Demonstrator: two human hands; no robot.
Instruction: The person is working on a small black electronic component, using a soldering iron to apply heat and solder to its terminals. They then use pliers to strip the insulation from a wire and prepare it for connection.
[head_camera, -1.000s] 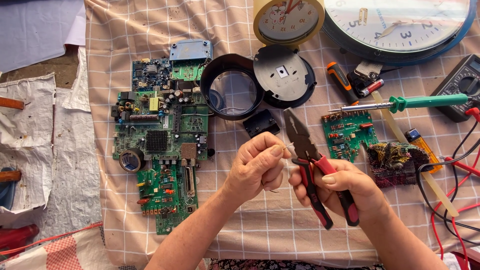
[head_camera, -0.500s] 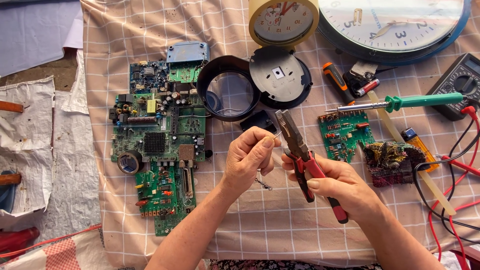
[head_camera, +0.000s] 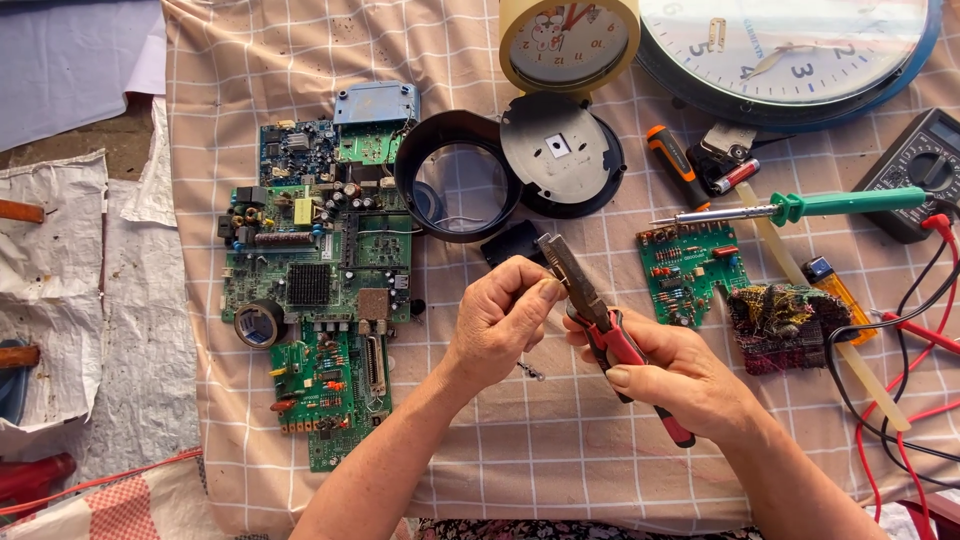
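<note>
My right hand (head_camera: 680, 375) grips red-and-black-handled pliers (head_camera: 600, 320), jaws pointing up and left. My left hand (head_camera: 500, 315) has its fingers pinched against the pliers' jaws, apparently on a very small part that I cannot make out. A tiny metal piece (head_camera: 530, 372) lies on the checked cloth (head_camera: 560, 460) just below my left hand. A small black part (head_camera: 512, 243) lies right above the hands.
Green circuit boards (head_camera: 320, 290) with a tape roll (head_camera: 260, 324) lie left. An opened black clock case (head_camera: 455, 175), a yellow clock (head_camera: 570, 40), a big wall clock (head_camera: 790, 50), soldering iron (head_camera: 800, 208), screwdriver (head_camera: 678, 165), small board (head_camera: 690, 272), multimeter (head_camera: 915, 170) and its leads sit behind and right.
Both hands and the pliers have shifted slightly left and up. A tiny metal piece now lies on the cloth under my left hand.
</note>
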